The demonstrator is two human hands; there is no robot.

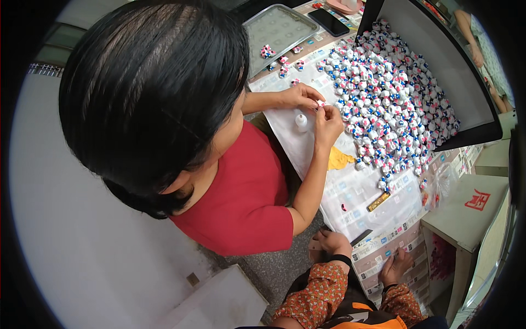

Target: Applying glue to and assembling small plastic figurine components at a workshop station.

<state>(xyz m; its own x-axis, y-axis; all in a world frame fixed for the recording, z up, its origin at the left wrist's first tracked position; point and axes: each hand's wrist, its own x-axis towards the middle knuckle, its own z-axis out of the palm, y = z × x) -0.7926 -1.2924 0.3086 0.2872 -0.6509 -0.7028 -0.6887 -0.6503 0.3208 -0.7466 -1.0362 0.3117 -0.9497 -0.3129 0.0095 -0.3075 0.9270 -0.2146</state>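
My left hand [333,242], below a patterned orange sleeve, is beside the near left corner of the table. Its fingers are loosely apart, with nothing seen in them. Over the patterned tablecloth [368,267] at the near edge, my right hand [396,266] is open and holds nothing. A dark flat strip [361,237] lies between my hands on the table edge. Farther up are a gold tube-like piece [378,202] and a small dark red piece [344,207]. A large heap of small white figurines [383,93] with blue and pink parts covers the table beyond.
At my left a person in a red shirt [235,192] works a small figurine [320,104] with both hands. Near them are a white squeeze bottle [301,122], yellow cloth [341,159], metal tray [279,33] and phone [329,22]. A cabinet [466,211] stands at right.
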